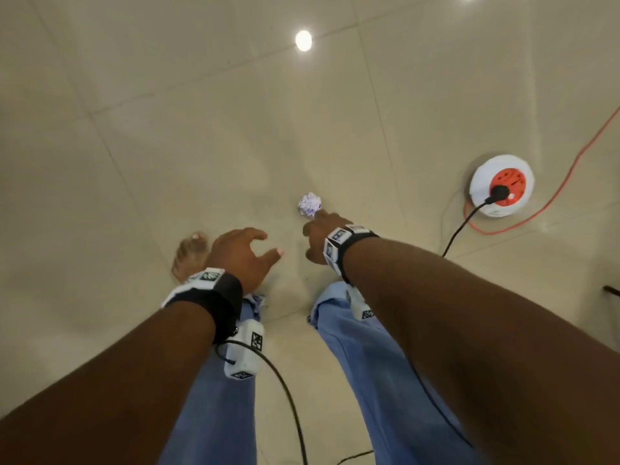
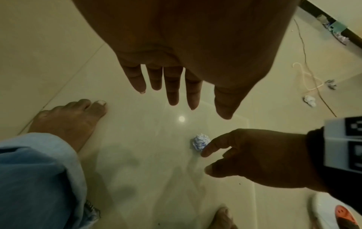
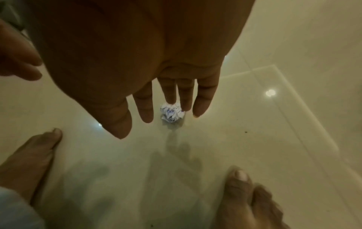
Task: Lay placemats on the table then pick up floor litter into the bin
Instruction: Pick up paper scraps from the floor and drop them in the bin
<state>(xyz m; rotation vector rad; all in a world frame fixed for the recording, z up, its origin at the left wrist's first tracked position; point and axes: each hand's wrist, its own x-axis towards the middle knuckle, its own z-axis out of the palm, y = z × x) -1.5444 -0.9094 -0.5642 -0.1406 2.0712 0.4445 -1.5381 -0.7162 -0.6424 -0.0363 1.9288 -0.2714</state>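
Observation:
A crumpled white paper ball with blue print (image 1: 309,204) lies on the cream tiled floor, also seen in the left wrist view as the paper ball (image 2: 200,143) and in the right wrist view as the paper ball (image 3: 172,113). My right hand (image 1: 318,229) reaches down over it with straight, spread fingers, the fingertips (image 3: 186,106) just above or at the ball; I cannot tell whether they touch. My left hand (image 1: 248,250) hovers to the left of it, fingers spread, holding nothing. No bin or placemat is in view.
A white and orange cable reel (image 1: 501,185) with a black plug and an orange cord (image 1: 570,169) sits on the floor to the right. My bare feet (image 2: 68,122) stand close by. Another paper wad (image 2: 310,100) and cords lie farther off near a wall.

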